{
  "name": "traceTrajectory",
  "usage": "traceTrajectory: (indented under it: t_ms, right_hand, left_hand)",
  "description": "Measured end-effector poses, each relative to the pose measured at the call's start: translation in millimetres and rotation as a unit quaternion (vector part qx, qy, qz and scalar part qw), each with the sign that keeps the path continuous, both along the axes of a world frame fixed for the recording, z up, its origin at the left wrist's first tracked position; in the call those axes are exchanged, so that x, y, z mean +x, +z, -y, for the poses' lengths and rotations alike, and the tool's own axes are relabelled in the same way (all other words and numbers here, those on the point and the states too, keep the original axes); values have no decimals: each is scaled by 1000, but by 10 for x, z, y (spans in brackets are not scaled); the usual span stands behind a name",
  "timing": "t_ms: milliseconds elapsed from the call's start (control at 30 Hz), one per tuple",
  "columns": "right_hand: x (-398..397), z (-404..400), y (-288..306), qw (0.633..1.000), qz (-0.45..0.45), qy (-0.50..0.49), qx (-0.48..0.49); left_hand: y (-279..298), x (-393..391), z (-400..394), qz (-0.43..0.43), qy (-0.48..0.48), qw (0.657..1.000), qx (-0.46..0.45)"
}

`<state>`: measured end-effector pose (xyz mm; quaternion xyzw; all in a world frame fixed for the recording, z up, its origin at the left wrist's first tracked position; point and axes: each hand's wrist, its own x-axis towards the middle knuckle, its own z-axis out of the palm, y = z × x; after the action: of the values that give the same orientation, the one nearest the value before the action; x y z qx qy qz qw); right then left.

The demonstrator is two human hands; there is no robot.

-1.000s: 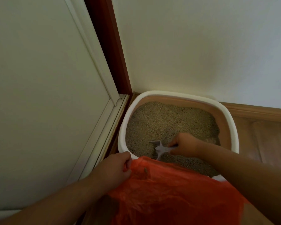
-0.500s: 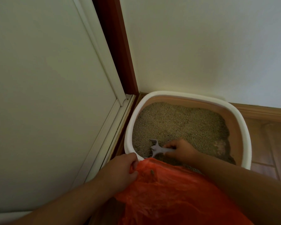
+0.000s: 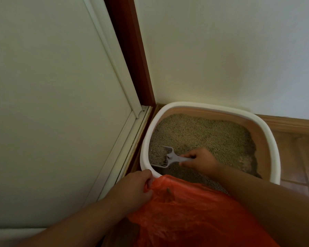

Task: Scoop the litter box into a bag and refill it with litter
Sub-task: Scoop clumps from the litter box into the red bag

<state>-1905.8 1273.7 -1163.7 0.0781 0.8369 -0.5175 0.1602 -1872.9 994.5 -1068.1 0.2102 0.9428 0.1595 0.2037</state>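
Note:
A white-rimmed litter box with tan inner walls sits on the floor in a room corner, filled with beige litter. My right hand grips the handle of a grey plastic scoop. The scoop's head lies at the box's near left corner with litter in it. My left hand pinches the edge of an orange plastic bag against the box's near rim. The bag covers the near part of the box.
A white sliding door and its floor track run along the left. A dark red door frame meets the white wall behind the box. Wooden flooring and skirting lie to the right.
My right hand has pushed the scoop leftward to the box's near left corner, and litter now fills its head. My left hand keeps hold of the bag.

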Motion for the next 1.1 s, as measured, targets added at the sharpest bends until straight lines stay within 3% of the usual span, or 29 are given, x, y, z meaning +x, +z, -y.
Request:
traceTrajectory:
  t_ms: [367, 533, 767, 1100]
  right_hand:
    - [117, -276, 202, 997, 3, -53, -49]
    - [203, -659, 516, 995, -42, -90, -21]
    - [490, -1062, 735, 995, -33, -93, 26]
    - [743, -1271, 994, 993, -31, -96, 59]
  left_hand:
    - [13, 20, -81, 3, -1, 1000, 4]
    - [117, 48, -193, 9, -10, 1000, 24]
    - [206, 151, -380, 49, -49, 996, 61]
    - [222, 175, -642, -8, -101, 993, 63]
